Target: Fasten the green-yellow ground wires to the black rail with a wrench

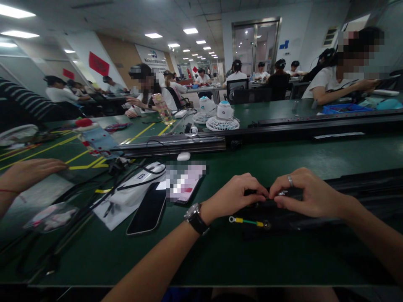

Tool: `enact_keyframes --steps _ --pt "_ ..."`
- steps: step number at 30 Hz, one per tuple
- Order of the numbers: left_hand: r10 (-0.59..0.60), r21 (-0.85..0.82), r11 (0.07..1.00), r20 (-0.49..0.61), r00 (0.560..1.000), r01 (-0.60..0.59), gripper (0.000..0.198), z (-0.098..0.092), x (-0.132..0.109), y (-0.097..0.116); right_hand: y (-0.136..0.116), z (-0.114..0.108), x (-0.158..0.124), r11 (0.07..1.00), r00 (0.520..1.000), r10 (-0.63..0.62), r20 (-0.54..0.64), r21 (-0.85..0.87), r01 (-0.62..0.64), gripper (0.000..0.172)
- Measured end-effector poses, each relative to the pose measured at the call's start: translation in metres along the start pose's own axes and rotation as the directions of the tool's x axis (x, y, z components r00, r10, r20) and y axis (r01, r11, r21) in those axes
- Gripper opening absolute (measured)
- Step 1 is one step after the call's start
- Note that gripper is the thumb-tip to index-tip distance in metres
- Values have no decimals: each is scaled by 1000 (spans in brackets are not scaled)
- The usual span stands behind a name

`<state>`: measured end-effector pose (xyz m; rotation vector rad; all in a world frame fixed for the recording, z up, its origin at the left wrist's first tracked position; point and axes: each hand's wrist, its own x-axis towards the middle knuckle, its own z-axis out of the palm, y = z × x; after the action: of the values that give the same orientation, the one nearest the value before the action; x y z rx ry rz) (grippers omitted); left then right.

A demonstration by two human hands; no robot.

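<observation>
My left hand [237, 193], with a black-strapped watch [197, 217] at its wrist, is closed with thumb and fingertips pinched together. My right hand [304, 193], wearing a ring, is closed too, its fingertips meeting those of the left. A small shiny metal piece [283, 193] shows between the right thumb and fingers; its kind is too small to tell. Whatever the left fingertips pinch is hidden. Just below the hands lies a short green-and-yellow wire [248, 222] with a ring terminal at its left end. Its right end meets a dark bar [302, 220] under my right hand.
Left of my hands lie a black phone [147, 209], a pink phone [190, 184], a white packet [126, 195] and tangled black cables [67, 222]. Metal rails [176, 147] cross the table, with white fans [223, 116] beyond. Another person's hand [34, 176] reaches in at left.
</observation>
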<state>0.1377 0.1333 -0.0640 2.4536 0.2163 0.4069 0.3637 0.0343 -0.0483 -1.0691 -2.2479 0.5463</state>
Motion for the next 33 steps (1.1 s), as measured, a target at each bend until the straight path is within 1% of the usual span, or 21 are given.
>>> enact_keyframes --steps 5,16,20,23,27,30,33 --pt "-33 14 999 6 999 33 8 0 1 2 2 1 -1 1000 1000 21 -19 2 -21 11" --pt "-52 46 998 -7 999 53 8 -3 4 4 7 1 0 999 996 45 -76 13 -44 9" --pt "-42 51 998 -2 999 42 7 -4 5 5 5 0 1 1000 994 24 -107 14 -23 10" --pt "-37 41 998 -2 999 37 6 -3 6 5 3 0 2 1000 993 0 -115 4 0 14" --pt "-40 45 998 2 999 40 8 -3 8 6 3 0 2 1000 992 -3 -127 -14 1 17" --pt "-41 47 998 -4 999 41 8 -5 8 9 5 2 2 1000 988 3 -157 9 -1 17" --pt "-38 52 998 -20 999 39 10 -7 7 12 5 4 2 1000 978 9 -210 27 -4 18"
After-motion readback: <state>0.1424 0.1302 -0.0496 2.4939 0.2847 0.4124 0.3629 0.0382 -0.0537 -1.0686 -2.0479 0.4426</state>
